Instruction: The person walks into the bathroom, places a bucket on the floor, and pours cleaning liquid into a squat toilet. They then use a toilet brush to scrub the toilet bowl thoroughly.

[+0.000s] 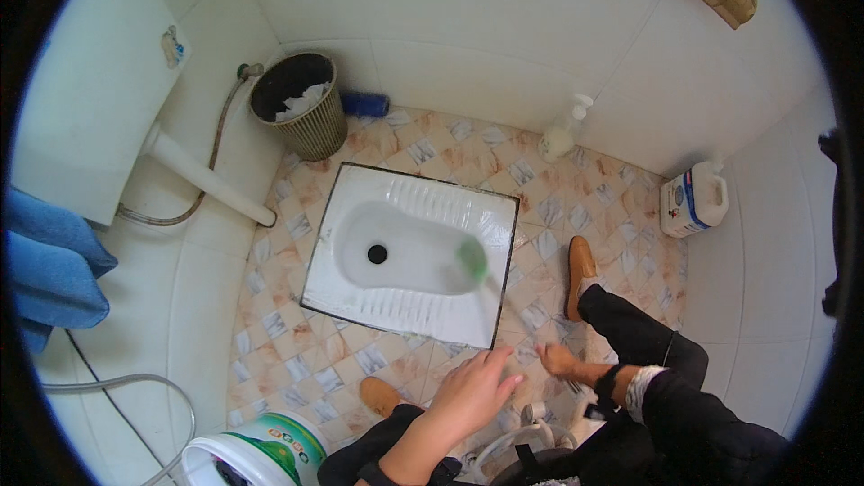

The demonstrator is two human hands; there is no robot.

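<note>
My right hand (561,362) is closed around the end of a toilet brush's thin, pale handle (511,302), which is blurred. The green brush head (472,259) is over the right end of the bowl of a white ceramic squat toilet (331,281); contact with the bowl cannot be told. To the left of that hand, my left hand (474,386) is held in the air near the toilet's lower edge. Its fingers are slightly apart, and nothing shows in it. The toilet's round black drain hole (377,254) is in the left part of the bowl.
A ribbed waste bin (312,127) with crumpled paper stands beside a blue object (365,104). Along the walls are a pump bottle (559,142) and a white jug (688,206). A white pipe (210,179) meets the floor at left; a white bucket (290,445) stands below.
</note>
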